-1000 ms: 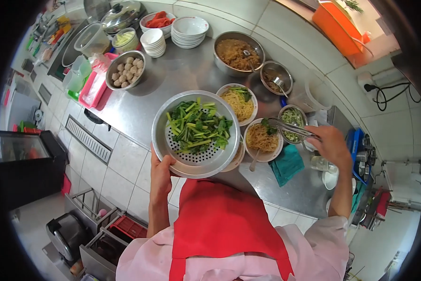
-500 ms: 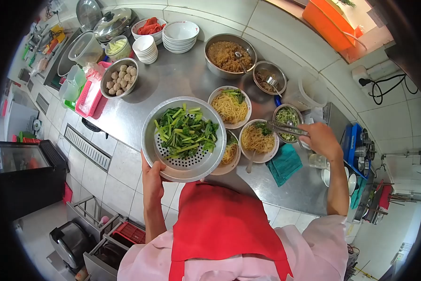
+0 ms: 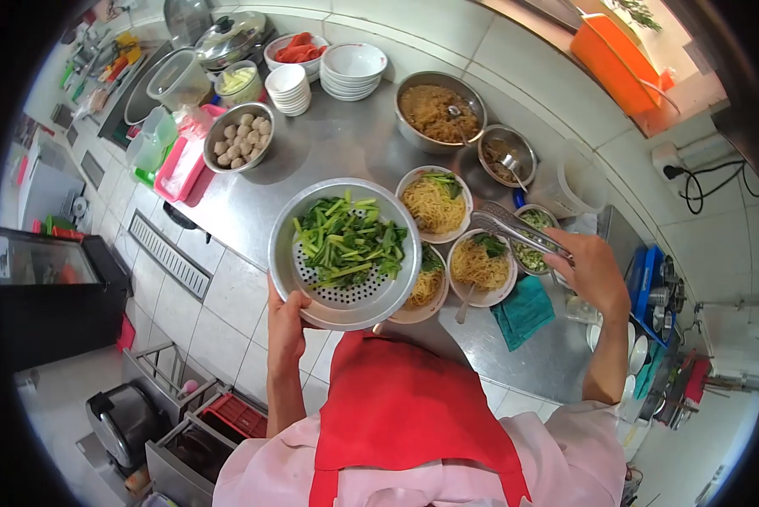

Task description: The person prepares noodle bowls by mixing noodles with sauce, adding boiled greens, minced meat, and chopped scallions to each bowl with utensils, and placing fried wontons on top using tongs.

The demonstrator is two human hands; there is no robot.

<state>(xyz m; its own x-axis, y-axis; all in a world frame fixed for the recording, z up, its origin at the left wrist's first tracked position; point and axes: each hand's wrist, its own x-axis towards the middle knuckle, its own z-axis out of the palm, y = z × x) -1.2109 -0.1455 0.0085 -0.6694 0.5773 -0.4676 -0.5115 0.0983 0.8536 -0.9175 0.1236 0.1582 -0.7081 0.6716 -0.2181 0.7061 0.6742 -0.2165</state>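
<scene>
My left hand (image 3: 288, 331) grips the lower left rim of a metal colander (image 3: 346, 314), thumb on top. Cut green vegetables (image 3: 350, 241) lie inside it. Metal tongs (image 3: 519, 228) are in my right hand (image 3: 595, 270), their tips above the gap between two noodle bowls. The upper noodle bowl (image 3: 434, 203) and the right noodle bowl (image 3: 481, 266) both hold greens on top. A third noodle bowl (image 3: 426, 287) is partly hidden under the colander. A spoon (image 3: 464, 306) rests in the right bowl.
Behind stand a bowl of brown minced food (image 3: 437, 110), a smaller metal bowl (image 3: 506, 156) with a spoon, and chopped scallions (image 3: 532, 241). Meatballs (image 3: 242, 139), stacked white bowls (image 3: 352, 72) and a pink tray (image 3: 181, 169) are at left. A green cloth (image 3: 523, 313) lies near the front edge.
The view has shifted, so the counter items appear farther right. The tongs have moved from over the right bowl's greens toward the upper bowl. The colander remains in my left hand.
</scene>
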